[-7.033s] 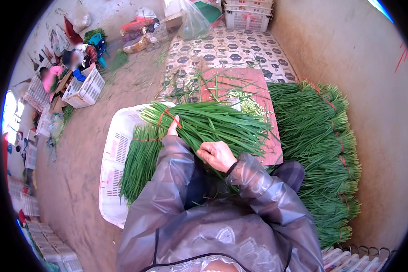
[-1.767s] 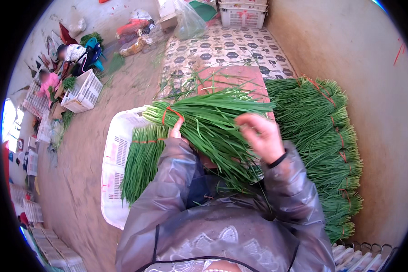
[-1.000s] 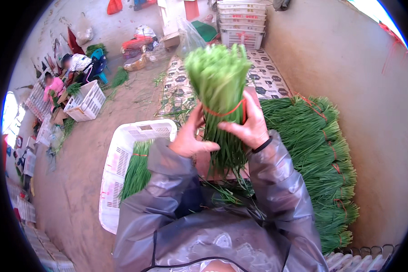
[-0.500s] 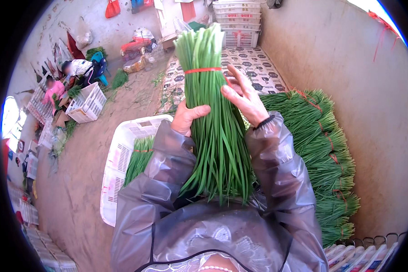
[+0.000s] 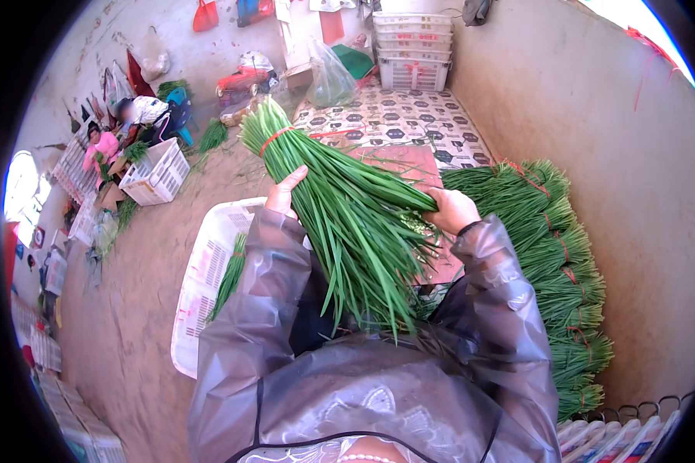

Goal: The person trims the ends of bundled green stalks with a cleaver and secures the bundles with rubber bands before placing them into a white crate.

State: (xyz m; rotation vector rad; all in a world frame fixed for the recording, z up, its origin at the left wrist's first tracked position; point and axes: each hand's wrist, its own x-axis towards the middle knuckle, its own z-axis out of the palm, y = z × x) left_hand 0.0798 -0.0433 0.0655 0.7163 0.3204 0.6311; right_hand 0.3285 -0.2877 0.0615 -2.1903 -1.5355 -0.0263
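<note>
A thick bundle of green garlic chives (image 5: 347,208) lies slantwise in front of me, its pale ends up and left, its leaf tips fanning down and right. A red band (image 5: 276,140) circles it near the pale ends. My left hand (image 5: 286,193) grips its left side, thumb across the leaves and fingers hidden beneath. My right hand (image 5: 451,212) is closed on a lock of leaves drawn out to the right. Beneath the bundle a reddish board (image 5: 409,159) shows, with green scraps on it. At my left stands a white crate (image 5: 197,297) holding banded chives (image 5: 232,278).
A row of banded chive bundles (image 5: 548,278) lies along the right wall. Patterned sheeting (image 5: 425,116) covers the floor ahead, with stacked white crates (image 5: 414,73) and a clear plastic bag (image 5: 332,77) at the back. Two people (image 5: 143,112) sit far left beside another crate (image 5: 156,174).
The bundle has tipped from upright to slantwise, its banded end moving left and down. My right hand has gone from loosely spread beside it to gripping leaves, uncovering the reddish board.
</note>
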